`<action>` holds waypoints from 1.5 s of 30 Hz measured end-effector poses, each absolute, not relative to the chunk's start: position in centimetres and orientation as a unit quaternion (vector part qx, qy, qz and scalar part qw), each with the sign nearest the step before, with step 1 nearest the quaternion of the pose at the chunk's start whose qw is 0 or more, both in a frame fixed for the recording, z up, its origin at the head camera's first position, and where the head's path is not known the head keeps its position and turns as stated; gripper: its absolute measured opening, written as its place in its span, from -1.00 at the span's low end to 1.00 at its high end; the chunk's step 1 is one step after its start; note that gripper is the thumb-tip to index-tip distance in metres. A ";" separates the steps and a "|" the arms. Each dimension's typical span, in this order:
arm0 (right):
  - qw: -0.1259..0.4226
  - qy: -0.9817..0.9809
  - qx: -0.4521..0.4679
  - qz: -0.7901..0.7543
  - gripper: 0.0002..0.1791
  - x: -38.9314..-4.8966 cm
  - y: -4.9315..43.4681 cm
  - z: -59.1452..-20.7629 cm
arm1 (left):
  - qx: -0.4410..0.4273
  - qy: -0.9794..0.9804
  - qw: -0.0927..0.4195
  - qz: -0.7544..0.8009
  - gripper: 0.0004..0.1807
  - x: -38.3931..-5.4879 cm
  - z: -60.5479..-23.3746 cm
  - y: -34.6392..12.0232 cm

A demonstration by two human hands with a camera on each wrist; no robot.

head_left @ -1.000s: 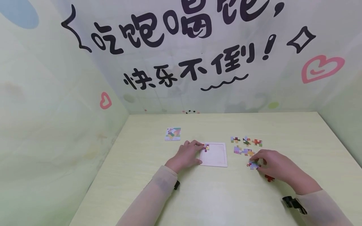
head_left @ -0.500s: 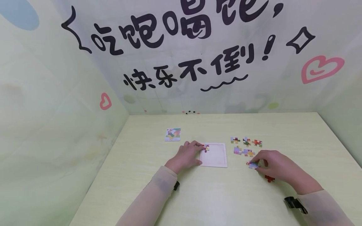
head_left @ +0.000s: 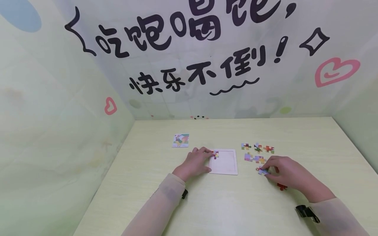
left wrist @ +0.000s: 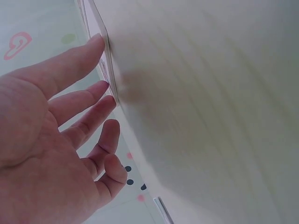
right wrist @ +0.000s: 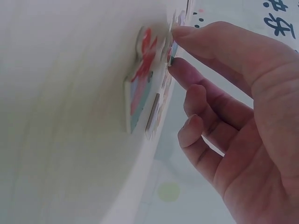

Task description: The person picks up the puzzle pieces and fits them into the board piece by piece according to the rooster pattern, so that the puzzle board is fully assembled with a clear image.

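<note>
My left hand (head_left: 195, 164) rests at the left edge of a white square puzzle tray (head_left: 225, 166). Its thumb and fingertips touch the tray's rim, as the left wrist view also shows. One puzzle piece (head_left: 217, 154) lies in the tray's upper left corner, beside the left index fingertip. To the right of the tray, my right hand (head_left: 287, 172) pinches a light blue puzzle piece (head_left: 261, 170) between thumb and index finger, low over the table. Near the right palm lies a red puzzle piece (head_left: 282, 186), seen closer and partly blurred as a red and green piece (right wrist: 142, 84) in the right wrist view.
Several loose puzzle pieces (head_left: 258, 147) lie in two rows right of the tray, the nearer row holding a purple piece (head_left: 248, 157). A square picture card (head_left: 180, 140) lies at the back left. A printed cloth wall (head_left: 236, 105) borders the pale table (head_left: 224, 206).
The pinched puzzle piece has turned and shifted slightly left between the right fingertips. My left hand and the tray stay where they were.
</note>
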State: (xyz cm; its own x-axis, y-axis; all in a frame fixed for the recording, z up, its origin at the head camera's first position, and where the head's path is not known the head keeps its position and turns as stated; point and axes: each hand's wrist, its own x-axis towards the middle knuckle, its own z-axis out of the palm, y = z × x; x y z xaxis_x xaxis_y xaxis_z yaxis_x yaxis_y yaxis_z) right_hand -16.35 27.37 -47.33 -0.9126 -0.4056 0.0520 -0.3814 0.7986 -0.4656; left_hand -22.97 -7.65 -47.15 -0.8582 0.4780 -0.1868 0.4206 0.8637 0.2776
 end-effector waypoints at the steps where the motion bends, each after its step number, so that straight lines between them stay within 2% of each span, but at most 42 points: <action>1: 0.022 0.949 -0.208 -0.237 -0.78 -16.4 27.3 -47.3 | 0.235 0.957 0.126 0.113 -0.27 -23.0 -47.2 -7.6; 16: -0.012 0.950 -0.217 -0.223 -0.78 -16.5 26.3 -46.9 | 0.238 0.956 0.128 0.116 -0.26 -22.7 -46.7 -7.6; 45: -0.017 0.950 -0.237 -0.205 -0.79 -17.9 24.4 -46.5 | 0.240 0.956 0.128 0.112 -0.26 -22.7 -47.0 -7.6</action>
State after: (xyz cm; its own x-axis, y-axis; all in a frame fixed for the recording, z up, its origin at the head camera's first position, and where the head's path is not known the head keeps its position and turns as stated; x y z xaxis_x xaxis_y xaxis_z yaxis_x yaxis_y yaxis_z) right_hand -17.93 24.35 -46.55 -0.8875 -0.4420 0.1303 -0.4564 0.8039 -0.3814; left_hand -22.72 -7.64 -46.96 -0.8514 0.4882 -0.1917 0.4307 0.8594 0.2756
